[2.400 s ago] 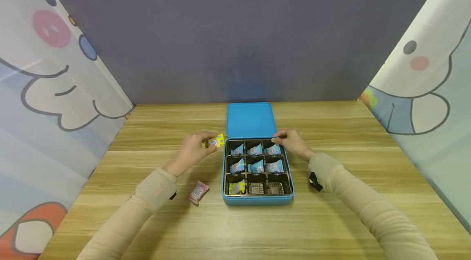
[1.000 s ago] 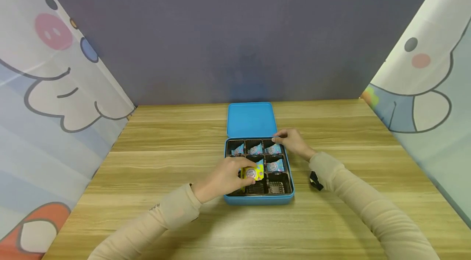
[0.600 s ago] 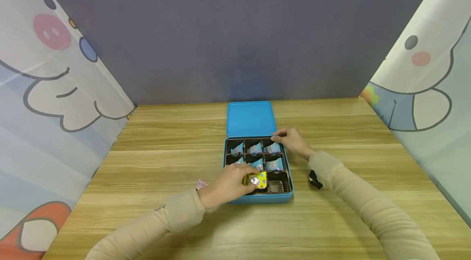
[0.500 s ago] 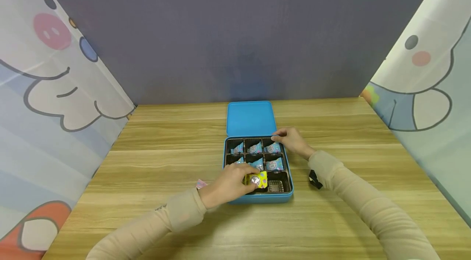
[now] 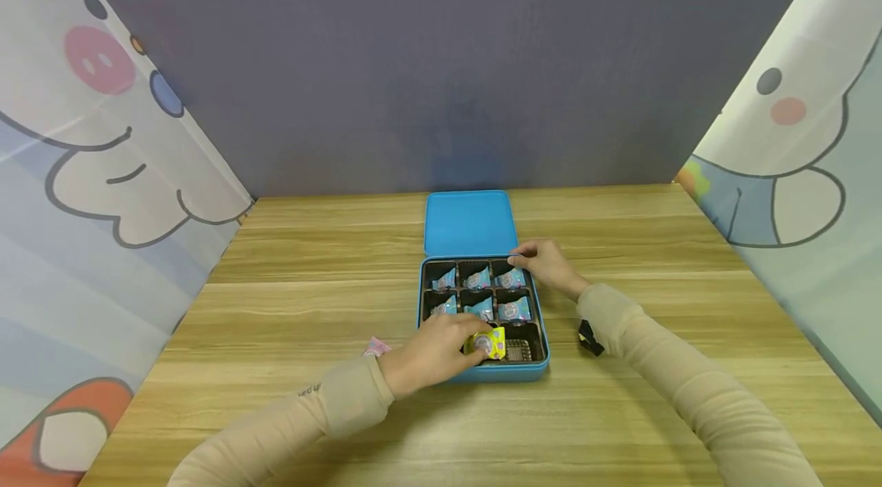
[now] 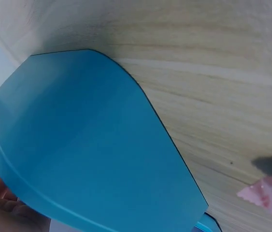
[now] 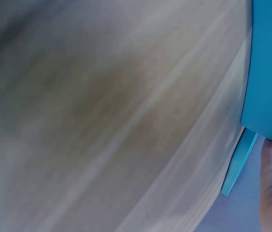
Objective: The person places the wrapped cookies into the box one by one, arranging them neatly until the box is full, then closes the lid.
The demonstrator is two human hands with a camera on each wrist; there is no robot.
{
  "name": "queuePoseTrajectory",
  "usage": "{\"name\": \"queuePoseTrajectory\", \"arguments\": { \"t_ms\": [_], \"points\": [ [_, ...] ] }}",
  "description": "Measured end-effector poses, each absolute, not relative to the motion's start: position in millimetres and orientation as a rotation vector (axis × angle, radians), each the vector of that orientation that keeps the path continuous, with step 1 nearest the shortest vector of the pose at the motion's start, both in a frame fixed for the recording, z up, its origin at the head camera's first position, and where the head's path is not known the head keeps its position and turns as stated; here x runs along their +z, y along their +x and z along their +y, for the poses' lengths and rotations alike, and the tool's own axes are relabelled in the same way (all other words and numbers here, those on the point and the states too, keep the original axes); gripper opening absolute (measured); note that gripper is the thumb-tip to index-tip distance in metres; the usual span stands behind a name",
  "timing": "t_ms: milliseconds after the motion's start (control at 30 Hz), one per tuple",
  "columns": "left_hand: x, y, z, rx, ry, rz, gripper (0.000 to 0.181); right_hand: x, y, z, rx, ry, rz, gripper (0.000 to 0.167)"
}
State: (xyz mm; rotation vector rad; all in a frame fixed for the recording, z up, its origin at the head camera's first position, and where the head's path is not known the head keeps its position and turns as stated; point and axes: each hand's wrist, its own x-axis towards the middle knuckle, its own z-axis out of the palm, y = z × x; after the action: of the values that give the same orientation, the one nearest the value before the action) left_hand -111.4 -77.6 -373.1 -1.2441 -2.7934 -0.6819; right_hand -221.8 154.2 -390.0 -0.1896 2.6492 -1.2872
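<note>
A blue box with a dark divided tray lies open on the table, its blue lid folded back. My left hand pinches a yellow wrapped candy at the front row's middle compartment, hiding the front left one. Blue wrapped candies fill the back and middle rows. The front right compartment holds no candy. At the box's back right corner, my right hand holds the rim between thumb and fingers. A pink wrapped candy lies left of the box, partly behind my left hand.
The wooden table runs back to a grey panel. Printed cartoon sheets stand along both sides. In the left wrist view, the box wall fills much of the picture.
My left hand has carried the yellow candy from left of the box to the front middle compartment, then slightly right and toward me. My right hand has stayed at the corner.
</note>
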Motion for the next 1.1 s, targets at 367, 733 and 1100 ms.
{"name": "queuePoseTrajectory", "arguments": {
  "t_ms": [367,733,1100],
  "points": [
    [-371,-111,-83,-0.740,-1.267,-2.789,0.033,-390,-221,153,-1.309,-0.184,2.645,0.023],
    [-369,-113,-84,-0.802,-1.264,-2.802,0.031,-392,-223,154,-1.297,-0.168,2.639,0.023],
    [-362,-114,-91,-0.837,-1.210,-2.869,0.030,-393,-223,154,-1.294,-0.162,2.632,0.023]
  ]
}}
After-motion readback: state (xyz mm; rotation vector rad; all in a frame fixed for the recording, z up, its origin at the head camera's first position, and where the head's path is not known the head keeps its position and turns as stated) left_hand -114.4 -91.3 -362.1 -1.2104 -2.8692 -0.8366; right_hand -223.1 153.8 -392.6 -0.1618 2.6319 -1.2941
